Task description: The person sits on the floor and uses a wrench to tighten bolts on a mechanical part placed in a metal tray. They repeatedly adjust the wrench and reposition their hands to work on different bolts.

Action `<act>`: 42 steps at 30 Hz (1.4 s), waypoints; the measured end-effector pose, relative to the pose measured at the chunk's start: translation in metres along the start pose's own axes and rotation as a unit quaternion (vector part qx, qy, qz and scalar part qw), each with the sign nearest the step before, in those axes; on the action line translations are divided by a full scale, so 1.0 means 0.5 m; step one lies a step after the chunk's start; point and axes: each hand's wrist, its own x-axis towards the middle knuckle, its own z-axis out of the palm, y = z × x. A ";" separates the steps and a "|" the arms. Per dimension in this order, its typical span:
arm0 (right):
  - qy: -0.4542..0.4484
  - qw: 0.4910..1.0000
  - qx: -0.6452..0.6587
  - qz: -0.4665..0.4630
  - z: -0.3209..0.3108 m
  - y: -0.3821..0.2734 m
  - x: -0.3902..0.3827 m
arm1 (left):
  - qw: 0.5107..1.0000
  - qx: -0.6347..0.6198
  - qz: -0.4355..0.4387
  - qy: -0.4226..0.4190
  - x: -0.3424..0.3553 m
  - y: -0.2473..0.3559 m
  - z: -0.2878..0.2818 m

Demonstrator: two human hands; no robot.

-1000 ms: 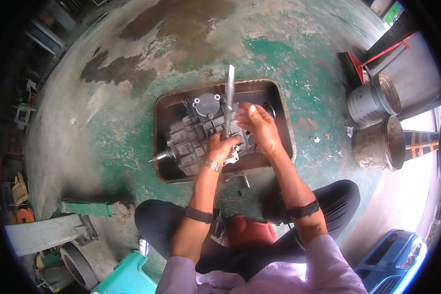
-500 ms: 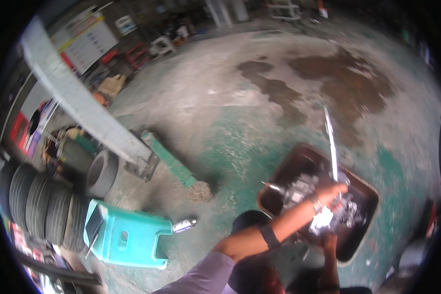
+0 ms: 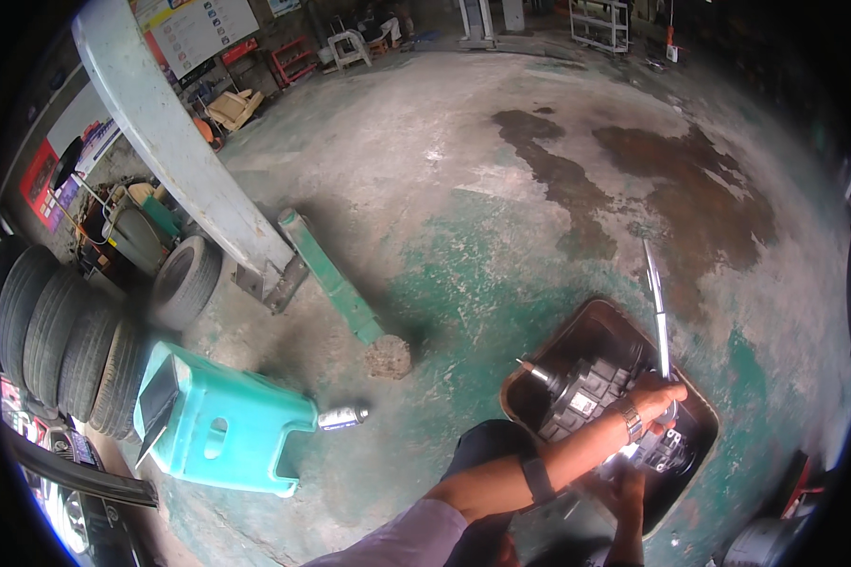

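My left hand [image 3: 659,388] is closed around a long silver rod [image 3: 655,302], which stands up out of the dark tray [image 3: 580,312]. The metal gearbox housing [image 3: 591,378] sits in that tray, with a shaft pointing out to the upper left. My left forearm crosses over the tray's near part. My right hand [image 3: 622,491] is at the near side of the gearbox, below my left hand, partly hidden by the forearm; a bright spot shows beside it, and its grip is hard to tell.
A teal plastic stool [image 3: 184,420] lies at the lower left beside a spray can [image 3: 343,417]. Behind are stacked tyres [image 3: 38,340], a lift post [image 3: 189,170] with a green arm [image 3: 331,274], and cluttered walls. Buckets [image 3: 761,539] stand at the lower right.
My view has swung to the left, so the tray now appears at the lower right. My right hand has moved from the upper right of the rod down to the gearbox's near side.
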 end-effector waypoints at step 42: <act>-0.151 0.937 -0.171 0.266 -0.013 -0.016 0.036 | 0.999 -0.028 -0.025 -0.007 -0.015 -0.008 0.008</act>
